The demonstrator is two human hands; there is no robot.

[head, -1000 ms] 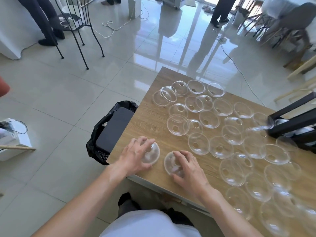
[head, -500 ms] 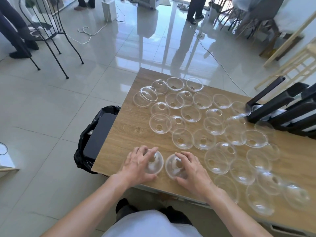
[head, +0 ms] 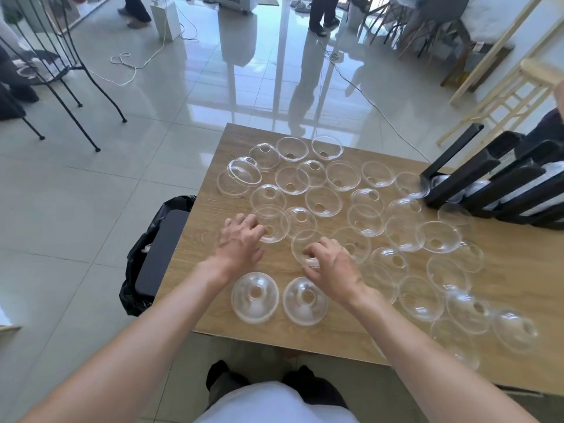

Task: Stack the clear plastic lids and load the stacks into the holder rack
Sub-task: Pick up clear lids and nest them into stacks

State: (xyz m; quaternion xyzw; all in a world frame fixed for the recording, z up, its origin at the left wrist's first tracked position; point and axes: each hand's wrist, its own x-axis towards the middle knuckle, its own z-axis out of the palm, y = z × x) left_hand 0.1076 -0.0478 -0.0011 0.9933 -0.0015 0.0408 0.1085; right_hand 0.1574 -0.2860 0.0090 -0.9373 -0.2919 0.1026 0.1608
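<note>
Dozens of lids (head: 323, 201) loose on worktop (head: 195, 270) | rack (head: 500, 190) partly loaded | left hand (head: 241, 239) fingers curled over lid rim (head: 274, 222) | right hand (head: 332, 264) fingers clamped on lid (head: 300, 245) | stacking barely begun

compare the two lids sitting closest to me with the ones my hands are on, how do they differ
The two near lids lie dome up, untouched. The lid under the left hand is an open bowl; the right hand grips another by its rim. All are clear, with a centre hole.
</note>
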